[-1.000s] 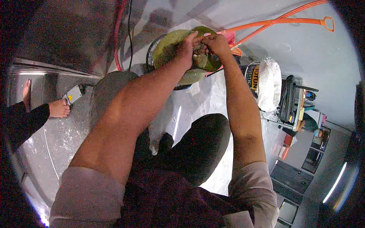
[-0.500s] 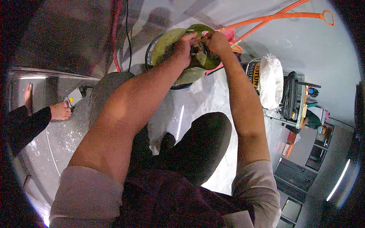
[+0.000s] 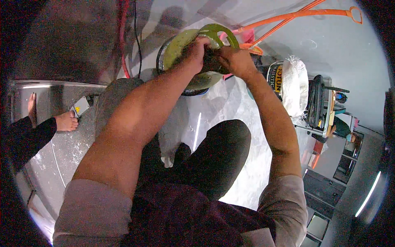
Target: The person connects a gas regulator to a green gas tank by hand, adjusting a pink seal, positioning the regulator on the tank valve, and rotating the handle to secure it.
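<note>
A yellow-green rounded piece (image 3: 177,44) lies over a dark-rimmed round tub (image 3: 160,57) at the top centre. From it rises a curved green band (image 3: 225,29) with an opening inside its arc. My left hand (image 3: 196,53) is closed with curled fingers at the inner edge of the green piece. Beside it, my right hand (image 3: 236,61) is closed below the band, its fingertips hidden. Between the hands is a dark, wet-looking area that I cannot make out. Both forearms are stretched forward.
Orange long handles (image 3: 304,16) and a pink object (image 3: 247,36) lie beyond my right hand. To the right stand a white sack (image 3: 293,86) on a bucket and a black coiled hose (image 3: 316,101). Another person's bare foot (image 3: 66,122) is at left, by a grey metal box (image 3: 81,106).
My right hand has moved slightly down and right. The green band now arches higher, with a larger opening showing. My left hand has shifted only a little.
</note>
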`<state>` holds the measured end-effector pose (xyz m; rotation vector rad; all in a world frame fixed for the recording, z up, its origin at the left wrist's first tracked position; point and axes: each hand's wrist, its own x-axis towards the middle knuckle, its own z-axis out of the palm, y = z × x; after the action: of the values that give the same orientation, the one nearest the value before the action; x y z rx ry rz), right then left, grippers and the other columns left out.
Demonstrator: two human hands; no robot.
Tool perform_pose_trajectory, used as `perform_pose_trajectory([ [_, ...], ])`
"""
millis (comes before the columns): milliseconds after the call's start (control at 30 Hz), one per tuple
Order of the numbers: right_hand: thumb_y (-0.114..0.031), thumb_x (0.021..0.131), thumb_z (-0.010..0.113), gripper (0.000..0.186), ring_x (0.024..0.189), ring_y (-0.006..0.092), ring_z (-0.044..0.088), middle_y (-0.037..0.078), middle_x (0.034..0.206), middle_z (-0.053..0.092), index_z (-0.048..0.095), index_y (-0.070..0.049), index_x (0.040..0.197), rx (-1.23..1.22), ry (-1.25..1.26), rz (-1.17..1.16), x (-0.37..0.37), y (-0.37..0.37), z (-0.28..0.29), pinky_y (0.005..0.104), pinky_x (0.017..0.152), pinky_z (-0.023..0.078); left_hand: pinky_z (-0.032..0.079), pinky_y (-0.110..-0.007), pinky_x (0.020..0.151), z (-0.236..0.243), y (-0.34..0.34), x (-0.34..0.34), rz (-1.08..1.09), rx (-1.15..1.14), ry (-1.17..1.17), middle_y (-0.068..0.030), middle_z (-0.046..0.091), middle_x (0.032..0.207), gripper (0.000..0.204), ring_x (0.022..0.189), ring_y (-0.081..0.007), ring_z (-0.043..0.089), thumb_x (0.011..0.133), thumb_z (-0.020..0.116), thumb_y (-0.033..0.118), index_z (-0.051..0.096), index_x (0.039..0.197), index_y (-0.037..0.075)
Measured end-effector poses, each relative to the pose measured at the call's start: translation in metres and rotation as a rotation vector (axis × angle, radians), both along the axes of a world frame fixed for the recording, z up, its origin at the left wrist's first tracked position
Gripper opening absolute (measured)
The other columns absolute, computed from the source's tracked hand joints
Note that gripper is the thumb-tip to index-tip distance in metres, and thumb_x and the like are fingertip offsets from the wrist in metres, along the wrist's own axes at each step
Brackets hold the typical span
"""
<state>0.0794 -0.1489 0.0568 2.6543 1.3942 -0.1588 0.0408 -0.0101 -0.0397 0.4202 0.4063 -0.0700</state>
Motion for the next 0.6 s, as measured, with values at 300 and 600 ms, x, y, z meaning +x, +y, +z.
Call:
perform_pose_trajectory([
  [300,-0.025,0.081,0.061,0.018,0.078,0.0325,0.065,0.012,0.085,0.065,0.063,-0.011,0.093,-0.291,-0.054,-0.022,-0.002,-0.004,-0.01,0.0452,0.067,0.052,0.046,-0.037,0.078,-0.009,-0.003,0.007,0.025,-0.112,0.055,-0.0098,0.059,0.081,0.013,0.079,-0.0253,0.057,0.073,0.058,0.019,0.059,0.081,0.008],
  [600,-0.031,0.088,0.056,0.024,0.08,0.033,0.066,0.013,0.093,0.068,0.067,-0.013,0.099,-0.034,0.098,-0.253,-0.015,0.005,0.005,0.0444,0.07,0.052,0.048,-0.037,0.075,-0.015,-0.003,0.009,0.036,-0.153,0.009,-0.0079,0.06,0.076,0.02,0.074,-0.025,0.058,0.082,0.057,0.026,0.059,0.08,0.007],
])
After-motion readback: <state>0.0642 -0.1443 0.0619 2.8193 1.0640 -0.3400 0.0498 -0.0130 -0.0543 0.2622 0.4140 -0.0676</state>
